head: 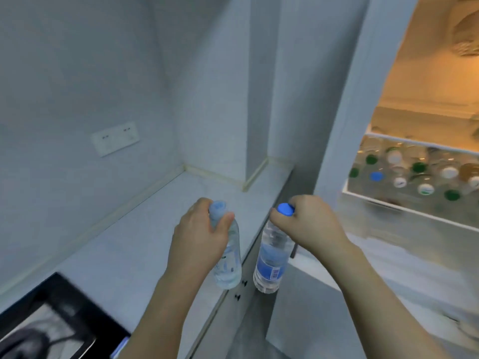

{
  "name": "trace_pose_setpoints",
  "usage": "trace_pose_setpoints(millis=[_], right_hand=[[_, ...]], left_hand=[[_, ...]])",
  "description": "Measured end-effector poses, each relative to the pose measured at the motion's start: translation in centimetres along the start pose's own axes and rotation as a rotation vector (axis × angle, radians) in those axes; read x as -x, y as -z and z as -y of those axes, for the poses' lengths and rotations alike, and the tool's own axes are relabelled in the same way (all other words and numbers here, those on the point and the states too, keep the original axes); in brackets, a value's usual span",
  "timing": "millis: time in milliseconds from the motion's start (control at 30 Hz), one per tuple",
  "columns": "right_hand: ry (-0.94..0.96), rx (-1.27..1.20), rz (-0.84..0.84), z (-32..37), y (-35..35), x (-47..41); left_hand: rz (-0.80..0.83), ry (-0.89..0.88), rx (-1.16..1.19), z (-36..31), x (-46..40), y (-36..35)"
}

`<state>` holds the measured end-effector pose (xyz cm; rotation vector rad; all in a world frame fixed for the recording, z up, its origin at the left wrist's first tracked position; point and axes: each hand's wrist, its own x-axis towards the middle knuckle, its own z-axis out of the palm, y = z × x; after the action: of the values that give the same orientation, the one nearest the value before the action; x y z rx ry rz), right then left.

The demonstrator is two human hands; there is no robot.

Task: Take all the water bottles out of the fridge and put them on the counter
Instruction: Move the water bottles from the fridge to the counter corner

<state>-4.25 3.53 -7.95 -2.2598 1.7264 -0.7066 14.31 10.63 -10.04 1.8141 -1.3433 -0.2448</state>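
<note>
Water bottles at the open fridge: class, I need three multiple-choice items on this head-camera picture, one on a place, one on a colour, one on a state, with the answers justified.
1. Where is the open fridge relative to the counter?
A. To its right
B. To its left
C. Under it

2. What colour is the cap of the bottle in the right hand?
A. Green
B. Blue
C. White

3. What is the left hand doing?
A. Resting flat on the counter
B. Hanging idle
C. Holding a bottle near its top

Answers:
1 A, the lit shelves with bottles show at the picture's right edge.
2 B, the right bottle has a bright blue cap above the fingers.
3 C, the fingers wrap the neck of the left bottle.
</note>
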Motion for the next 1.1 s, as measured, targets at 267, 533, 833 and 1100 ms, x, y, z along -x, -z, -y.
trace_pose_setpoints(millis=[267,533,833,1100], right_hand=[[0.190,-0.205,0.332,5.5,-10.6,-0.6],[0.457,-0.305,0.597,11.5,-16.5,1.8],[0.735,-0.279,0.764,19.7,-18.1,8.9],[0.856,-0.257,0.804,27.7,-18.3,19.6]], left_hand=[[-0.114,0.294,-0.095,7.9,4.1,3.1],[-0.288,0.540,-0.172,11.7,10.5,6.8],[-0.485,0.749,-0.252,13.5,20.3,14.1],[-0.574,0.796,-0.288,15.1,30.8,22.3]])
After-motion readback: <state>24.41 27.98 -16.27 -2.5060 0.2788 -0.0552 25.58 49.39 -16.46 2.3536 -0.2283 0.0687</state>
